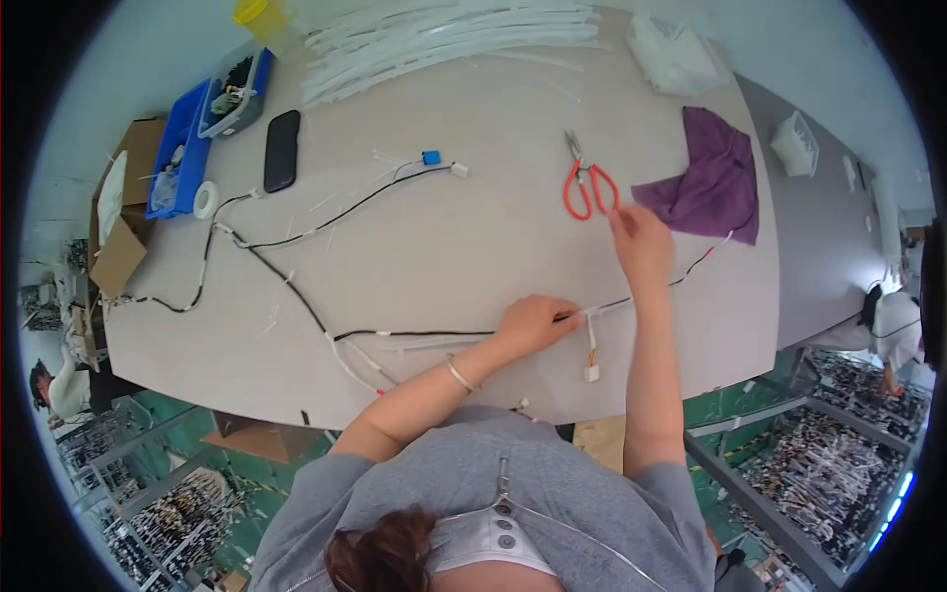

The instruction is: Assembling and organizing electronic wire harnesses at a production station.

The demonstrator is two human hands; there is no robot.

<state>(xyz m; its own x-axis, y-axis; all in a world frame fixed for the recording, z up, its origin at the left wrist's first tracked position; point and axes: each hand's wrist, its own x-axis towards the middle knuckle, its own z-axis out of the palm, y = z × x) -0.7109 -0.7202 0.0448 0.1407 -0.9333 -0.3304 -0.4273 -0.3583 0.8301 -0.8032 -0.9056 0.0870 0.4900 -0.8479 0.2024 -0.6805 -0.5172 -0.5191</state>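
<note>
At the near edge of the pale surface (473,257), the left hand (533,324) is closed down on a black wire harness (296,296), pinning it where a short white branch with a small connector (591,372) drops toward the person. The right hand (641,242) lies farther out, fingers stretched toward the red-handled scissors (588,185); whether it already touches the handles I cannot tell, and it holds nothing that shows. The harness runs from the left edge of the surface, loops through the middle, passes under the left hand and ends in a red-tipped lead near the purple cloth (712,187) on the right.

The risks, as I judge them: the right hand works partly out of the line of the harness, so a loose grab at the scissors could push them farther off or snag the cloth lying just beside them. The blades point away from the person, which helps, but bringing them back across the lead could nick its insulation. If the left hand eases its hold, the springy harness may slide and the branch point would be lost. The white connector hangs close to the near edge and could slip over it. Far off, the bundle of white tubes (444,39), the black phone (282,150) and the blue bins (182,148) lie well clear.
</note>
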